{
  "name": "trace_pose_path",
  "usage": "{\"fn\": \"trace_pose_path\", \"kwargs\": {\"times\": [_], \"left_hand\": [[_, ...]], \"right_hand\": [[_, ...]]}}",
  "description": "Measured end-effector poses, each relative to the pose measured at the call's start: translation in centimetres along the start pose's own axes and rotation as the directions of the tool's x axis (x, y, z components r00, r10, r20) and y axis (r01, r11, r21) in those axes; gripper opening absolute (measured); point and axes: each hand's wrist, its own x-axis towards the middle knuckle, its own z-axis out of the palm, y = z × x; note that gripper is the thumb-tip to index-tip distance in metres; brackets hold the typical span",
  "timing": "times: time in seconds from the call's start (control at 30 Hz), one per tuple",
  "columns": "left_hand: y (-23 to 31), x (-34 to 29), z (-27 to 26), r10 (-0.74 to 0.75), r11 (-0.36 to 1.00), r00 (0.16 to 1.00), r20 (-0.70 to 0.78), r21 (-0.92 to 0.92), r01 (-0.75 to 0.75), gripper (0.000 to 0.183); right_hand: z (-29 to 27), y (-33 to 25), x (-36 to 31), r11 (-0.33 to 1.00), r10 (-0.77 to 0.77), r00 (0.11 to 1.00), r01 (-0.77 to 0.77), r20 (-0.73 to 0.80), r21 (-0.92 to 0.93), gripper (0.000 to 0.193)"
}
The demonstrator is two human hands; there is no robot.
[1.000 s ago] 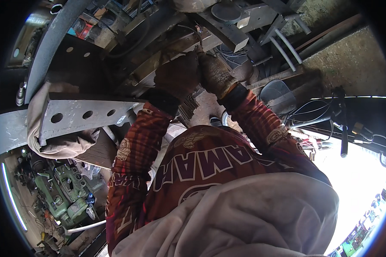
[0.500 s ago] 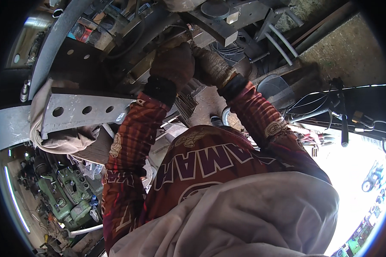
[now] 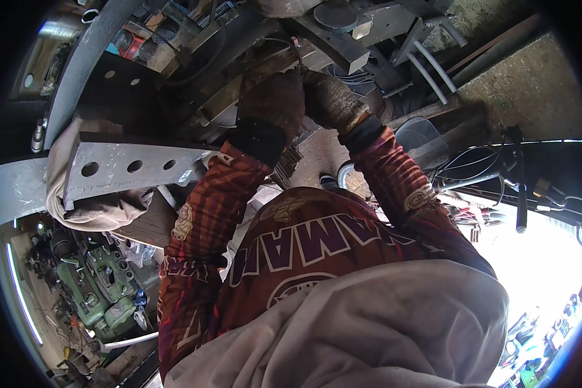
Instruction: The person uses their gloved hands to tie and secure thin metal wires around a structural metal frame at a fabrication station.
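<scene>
Both my hands wear worn, dirty work gloves and meet at the upper middle, one against the other. My left hand (image 3: 273, 100) is closed, its fingers curled toward the right one. Beside it my right hand (image 3: 333, 102) is closed too. A thin dark cable (image 3: 279, 40) curves down to where the gloves meet. What the fingers grip is hidden by the gloves. Just beyond the hands lies a thick steel block (image 3: 330, 46) with a round dark disc (image 3: 335, 15) near it. Under my left wrist a stack of thin metal strips (image 3: 287, 167) shows.
A flat steel bar with holes (image 3: 119, 167) juts in from the left, a beige cloth (image 3: 110, 216) hanging around it. Two parallel rods (image 3: 433, 72) and a grey rounded plate (image 3: 421, 143) stand right of the hands. Green machinery (image 3: 97, 291) is at lower left.
My hands, still together, sit slightly farther right in the picture. The surroundings have shifted a little the same way. Both hands stay closed.
</scene>
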Motion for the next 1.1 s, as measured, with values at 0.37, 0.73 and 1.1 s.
{"fn": "trace_pose_path", "kwargs": {"times": [0.37, 0.73, 1.1], "left_hand": [[-4.9, -0.9, 0.1, 0.293, 0.950, 0.931, -0.216, -0.048, -0.310, 0.041], [-2.9, -0.1, 1.1, 0.214, 0.937, 0.956, -0.202, -0.234, -0.259, 0.037], [-2.3, -0.4, 1.2, 0.228, 0.923, 0.938, -0.260, -0.248, -0.293, 0.039]], "right_hand": [[1.1, -0.6, -0.5, 0.968, -0.239, 0.965, 0.245, -0.108, 0.051, 0.026], [1.0, 1.0, -1.3, 0.965, -0.195, 0.980, 0.199, -0.040, 0.169, 0.024], [0.4, 1.6, -0.9, 0.948, -0.130, 0.991, 0.128, -0.012, 0.292, 0.043]]}}
